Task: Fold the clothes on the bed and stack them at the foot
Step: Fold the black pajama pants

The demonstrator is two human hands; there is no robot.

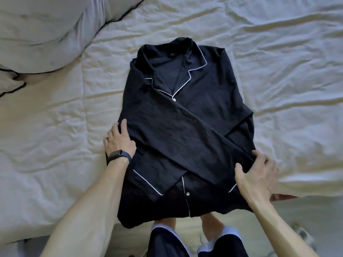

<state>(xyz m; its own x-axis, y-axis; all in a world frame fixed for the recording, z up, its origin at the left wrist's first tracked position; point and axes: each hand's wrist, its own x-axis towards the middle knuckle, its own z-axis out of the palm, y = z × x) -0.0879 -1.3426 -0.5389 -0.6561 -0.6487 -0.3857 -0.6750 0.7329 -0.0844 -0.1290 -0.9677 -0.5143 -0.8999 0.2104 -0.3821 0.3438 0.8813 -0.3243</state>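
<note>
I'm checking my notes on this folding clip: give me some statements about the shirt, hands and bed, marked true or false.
1. The shirt lies with its collar away from the person. True.
2. Its sleeves are spread out to the sides. False: they are folded across the front.
3. A dark band sits on the wrist of the left hand. True.
4. The right hand rests on the pillow. False: it grips the shirt's right edge; the pillow lies far left.
</note>
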